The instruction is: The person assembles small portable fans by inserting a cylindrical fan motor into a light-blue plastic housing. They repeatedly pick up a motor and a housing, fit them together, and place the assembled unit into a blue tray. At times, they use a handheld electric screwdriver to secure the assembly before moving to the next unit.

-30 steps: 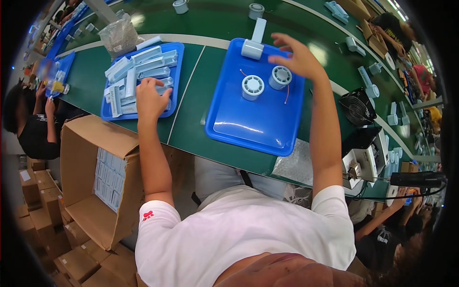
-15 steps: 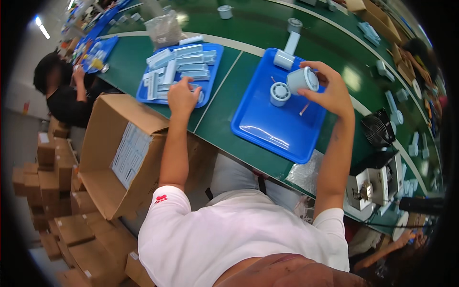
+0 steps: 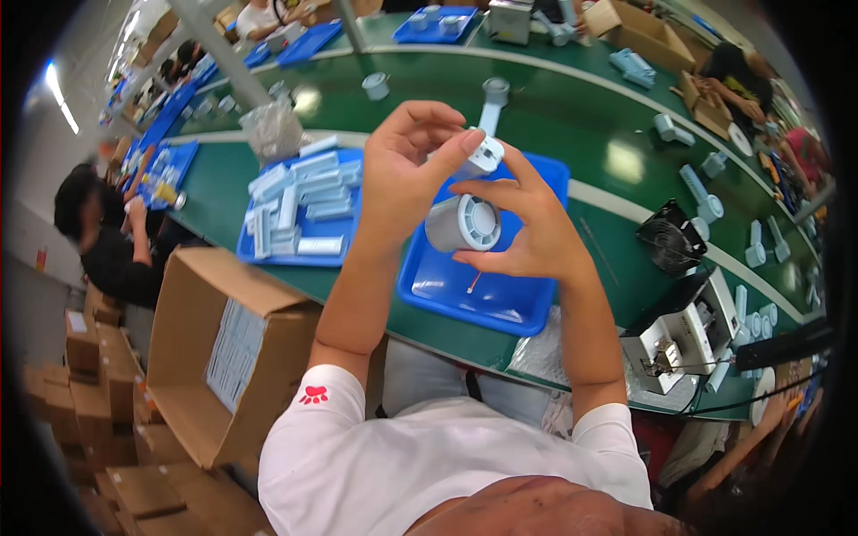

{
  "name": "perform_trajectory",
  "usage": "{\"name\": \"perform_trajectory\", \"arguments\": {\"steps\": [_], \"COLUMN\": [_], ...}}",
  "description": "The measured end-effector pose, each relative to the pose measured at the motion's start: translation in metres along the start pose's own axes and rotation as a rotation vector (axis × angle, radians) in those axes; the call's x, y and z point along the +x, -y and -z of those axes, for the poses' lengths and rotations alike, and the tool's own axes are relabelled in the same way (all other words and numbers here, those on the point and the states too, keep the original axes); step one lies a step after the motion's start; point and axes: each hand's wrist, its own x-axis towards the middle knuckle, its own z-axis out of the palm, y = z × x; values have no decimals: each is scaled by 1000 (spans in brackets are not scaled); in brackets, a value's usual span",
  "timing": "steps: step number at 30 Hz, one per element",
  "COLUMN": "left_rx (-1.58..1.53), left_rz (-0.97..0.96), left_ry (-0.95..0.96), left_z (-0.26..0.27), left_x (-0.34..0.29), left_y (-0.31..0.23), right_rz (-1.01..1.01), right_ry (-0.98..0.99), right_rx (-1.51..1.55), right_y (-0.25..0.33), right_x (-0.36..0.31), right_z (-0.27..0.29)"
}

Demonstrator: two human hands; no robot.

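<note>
Over the blue tray (image 3: pixel 465 308) in front of me, both hands are close together. My right hand (image 3: pixel 541 219) grips a pale blue round housing (image 3: pixel 460 223) from its right side, thumb below and fingers above. The vented round face of the housing points right. My left hand (image 3: pixel 411 170) has thumb and fingers closed on a pale blue plastic piece (image 3: pixel 483 155), just above the housing. Small dark openings show in that piece's end; my fingers hide the rest. A red wire (image 3: pixel 474 282) with a pale tip lies on the tray.
Left of my hands, another blue tray (image 3: pixel 248 248) holds several long pale blue pieces. A handled round part (image 3: pixel 492 103) lies beyond the tray. An open carton (image 3: pixel 237 348) stands at my left. A black fan (image 3: pixel 670 237) and a white machine (image 3: pixel 684 335) are at right.
My left hand has left the pieces in the left tray and come up beside my right hand, now with a pale blue piece. My right hand has turned the housing. The view has shifted.
</note>
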Motion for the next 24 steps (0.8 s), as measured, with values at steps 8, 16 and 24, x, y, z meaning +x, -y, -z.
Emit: {"name": "perform_trajectory", "arguments": {"steps": [8, 16, 24], "left_rx": [215, 387, 335], "left_rz": [-360, -567, -534], "left_ry": [336, 392, -141], "left_z": [-27, -40, -39], "left_x": [12, 17, 17], "left_y": [17, 22, 35], "right_rz": [6, -286, -180], "right_ry": [-486, -485, -860], "right_rx": [310, 1053, 110], "right_y": [-3, -6, -10], "right_x": [1, -9, 4], "right_z": [37, 39, 38]}}
